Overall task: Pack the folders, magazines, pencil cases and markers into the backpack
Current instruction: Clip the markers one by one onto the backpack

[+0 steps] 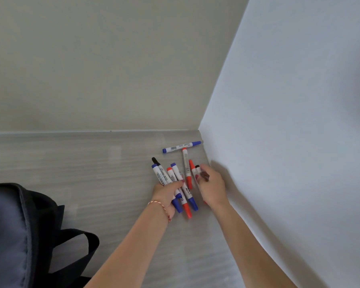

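Now, setting: a pale wood-grain tabletop set in a corner, with a cream wall at 12 o'clock and a white wall along 3 o'clock.
Left hand: the left hand is clenched around a bundle of markers, fingers wrapped over the barrels; a red-and-yellow thread bracelet circles the wrist.
Bundle: blue, red and black caps fan out toward 12 o'clock from the fist, while blue and red ends stick out toward 5 o'clock, resting on the tabletop.
Right hand: the right hand lies just at 3 o'clock of the bundle, fingertips curled onto two markers, a red-capped one and a black-capped one; whether they are lifted or only pressed down I cannot tell.
Loose red marker: a red marker lies flat between the two hands, pointing to 12 o'clock.
Loose blue marker: a blue marker lies crosswise at 12 o'clock of both hands, apart from them, its far end near the white wall; the loose red marker's tip touches or nearly touches it.
Backpack: a dark backpack sits at 8 o'clock, well apart from the markers, its black strap looped on the tabletop.
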